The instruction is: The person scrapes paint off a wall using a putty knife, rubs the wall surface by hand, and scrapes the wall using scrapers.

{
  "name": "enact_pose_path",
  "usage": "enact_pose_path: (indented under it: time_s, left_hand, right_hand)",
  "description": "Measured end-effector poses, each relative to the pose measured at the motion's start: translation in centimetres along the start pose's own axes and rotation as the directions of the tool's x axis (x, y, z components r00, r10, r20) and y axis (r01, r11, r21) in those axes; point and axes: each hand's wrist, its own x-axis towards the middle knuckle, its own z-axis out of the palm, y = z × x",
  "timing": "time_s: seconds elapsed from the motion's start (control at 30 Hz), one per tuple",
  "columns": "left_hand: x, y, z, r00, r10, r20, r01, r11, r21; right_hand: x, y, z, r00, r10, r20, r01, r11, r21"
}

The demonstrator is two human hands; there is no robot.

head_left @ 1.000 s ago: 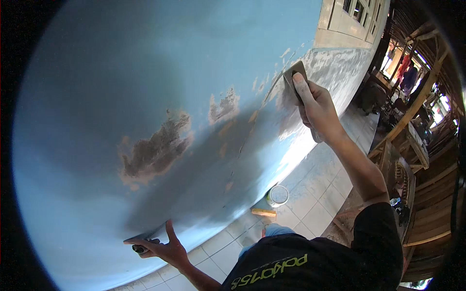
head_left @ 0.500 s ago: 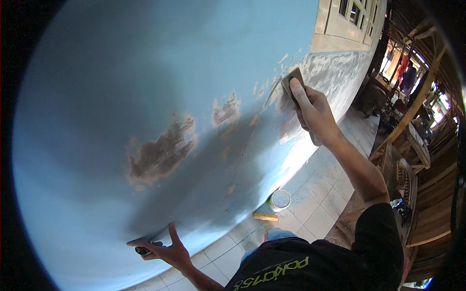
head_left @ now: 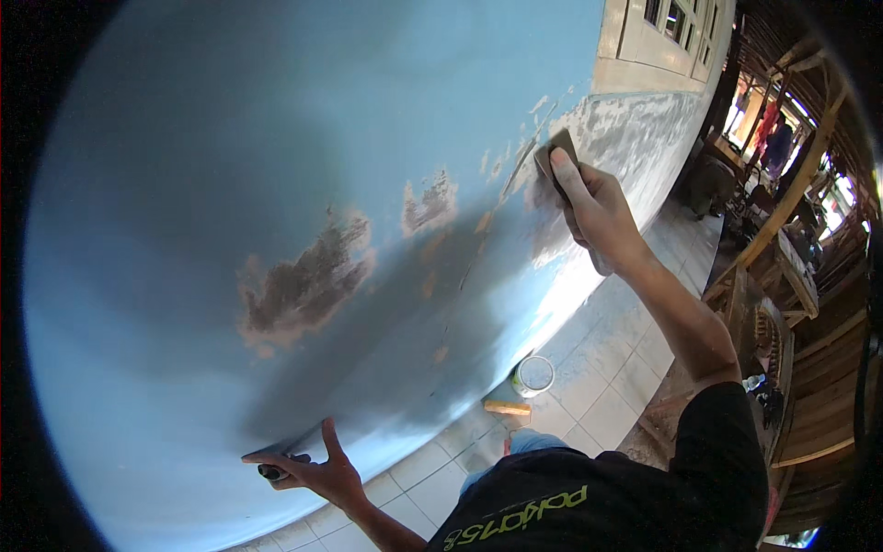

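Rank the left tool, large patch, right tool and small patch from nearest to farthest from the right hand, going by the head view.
1. Right tool: held in the right hand.
2. Small patch: on the wall, left of the hand.
3. Large patch: farther left and lower.
4. Left tool: lower left, in the left hand.

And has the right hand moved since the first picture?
Yes, slightly: the right hand and its flat blade now sit lower in view, farther from the cream window frame's lower corner.
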Motion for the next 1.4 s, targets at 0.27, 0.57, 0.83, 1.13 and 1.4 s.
enact_pose_path:
  time_s: [0.27, 0.57, 0.83, 1.13, 1.4]
  left_hand:
    - [0.1, -0.3, 0.1, 1.0, -0.005, -0.002, 0.005, 1.0, 0.005]
    - [0.1, 0.1, -0.2, 1.0, -0.027, -0.003, 0.027, 1.0, -0.016]
    - [0.2, 0.4, 0.2, 0.998, -0.063, 0.009, 0.063, 0.997, -0.033]
    - [0.1, 0.3, -0.2, 0.998, -0.063, 0.003, 0.063, 0.998, -0.003]
    - [0.0, 0.4, -0.3, 1.0, -0.023, -0.007, 0.023, 1.0, 0.005]
  right_hand:
    - [-0.2, 0.4, 0.1, 0.999, -0.014, 0.034, 0.012, 0.999, 0.034]
    - [-0.4, 0.0, 0.1, 1.0, -0.006, 0.027, 0.006, 1.0, 0.009]
    - [-0.3, 0.6, -0.2, 0.999, -0.029, 0.04, 0.031, 0.998, -0.046]
    - [-0.8, -0.3, -0.1, 0.998, 0.031, 0.056, -0.03, 0.999, -0.023]
    - [-0.6, 0.4, 0.0, 0.999, 0.026, 0.038, -0.028, 0.999, 0.038]
